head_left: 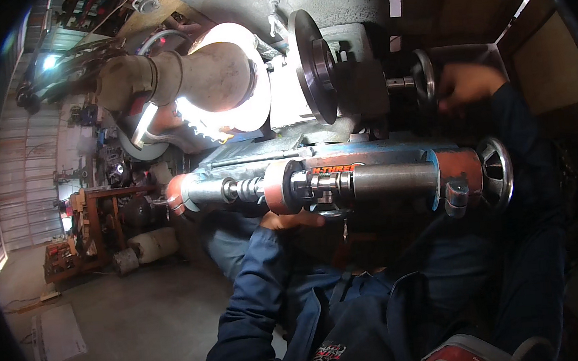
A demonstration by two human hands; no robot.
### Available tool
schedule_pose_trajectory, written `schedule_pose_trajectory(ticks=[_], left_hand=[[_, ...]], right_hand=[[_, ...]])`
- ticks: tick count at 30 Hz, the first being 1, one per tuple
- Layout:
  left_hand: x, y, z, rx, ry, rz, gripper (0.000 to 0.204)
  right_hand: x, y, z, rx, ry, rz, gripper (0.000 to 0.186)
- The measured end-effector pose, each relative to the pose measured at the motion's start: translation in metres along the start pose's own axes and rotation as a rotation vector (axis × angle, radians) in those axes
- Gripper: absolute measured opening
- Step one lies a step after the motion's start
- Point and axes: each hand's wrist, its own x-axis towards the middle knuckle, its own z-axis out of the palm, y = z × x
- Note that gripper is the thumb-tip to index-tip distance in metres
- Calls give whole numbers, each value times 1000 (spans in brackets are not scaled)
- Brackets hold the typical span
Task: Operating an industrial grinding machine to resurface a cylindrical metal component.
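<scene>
My left hand [294, 219] is below the orange collar [280, 187] of a horizontal machine bar. Its fingers close at the left side of a small metal handwheel [338, 212], and the collar hides part of the hand. At the upper right, my right hand [471, 86] is smeared by motion beside a dark handwheel [425, 80]; whether its fingers grip the rim cannot be told. That wheel's shaft runs left into a grey housing [366, 88]. A large shiny metal disc [308, 67] stands upright on the housing's left side.
A polished cylinder [395, 179] leads right to a silver handwheel [499, 174]. Bright light falls around the beige rounded lamp-like body [214, 75] at upper left. A wooden stand [104, 224] and a pale cylinder [155, 244] are on the left. A white sheet [58, 335] lies on the floor.
</scene>
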Motion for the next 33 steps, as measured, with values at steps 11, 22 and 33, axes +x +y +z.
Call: schedule_pose_trajectory(ticks=[11, 22, 33], left_hand=[[8, 24, 15, 96, -27, 16, 79], [7, 21, 44, 419, 290, -72, 80], [-15, -39, -5, -413, 70, -29, 81]], right_hand=[[72, 60, -1, 60, 661, -103, 26], [77, 57, 15, -642, 0, -161, 27], [-6, -7, 10, -290, 155, 75, 23]])
